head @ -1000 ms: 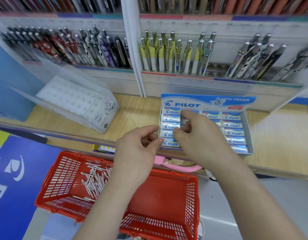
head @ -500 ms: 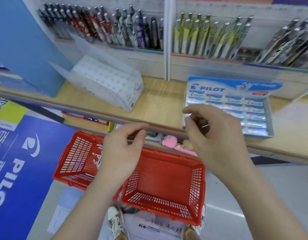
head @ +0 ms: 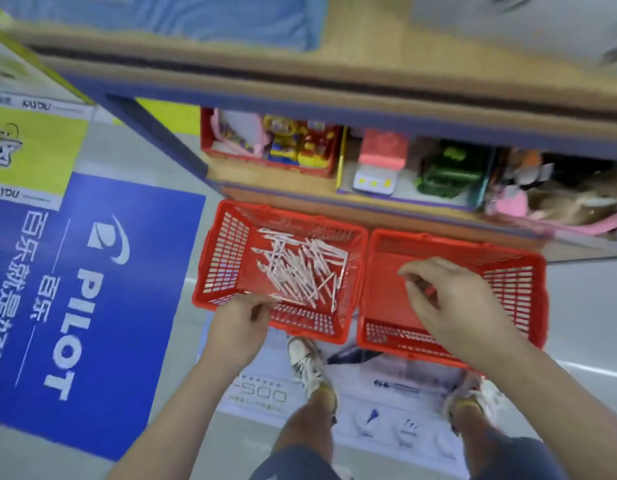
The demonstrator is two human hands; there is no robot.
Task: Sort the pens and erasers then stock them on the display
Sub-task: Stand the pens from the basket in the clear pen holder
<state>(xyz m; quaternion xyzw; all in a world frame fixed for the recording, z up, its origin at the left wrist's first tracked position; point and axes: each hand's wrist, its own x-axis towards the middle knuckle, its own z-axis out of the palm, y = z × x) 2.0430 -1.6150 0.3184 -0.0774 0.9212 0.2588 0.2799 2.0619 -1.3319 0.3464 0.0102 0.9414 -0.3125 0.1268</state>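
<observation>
Two red plastic baskets stand side by side on the floor below the shelf. The left basket point(head: 224, 258) holds a heap of several white pens point(head: 300, 268). The right basket point(head: 514, 285) shows only its bare red bottom. My left hand point(head: 239, 318) hovers over the near rim of the left basket, fingers loosely curled, holding nothing. My right hand point(head: 452, 301) hangs over the right basket with fingers bent and nothing visible in it. The eraser box and pen racks are out of view.
The wooden shelf edge point(head: 334, 88) juts out overhead. A lower shelf point(head: 300, 181) behind the baskets holds toy boxes and pink items. A blue PILOT floor sign point(head: 92, 306) lies to the left. My feet point(head: 310, 368) stand just behind the baskets.
The view has tilted down from the eraser display to the floor baskets. Both hands have left the eraser box and dropped toward the baskets.
</observation>
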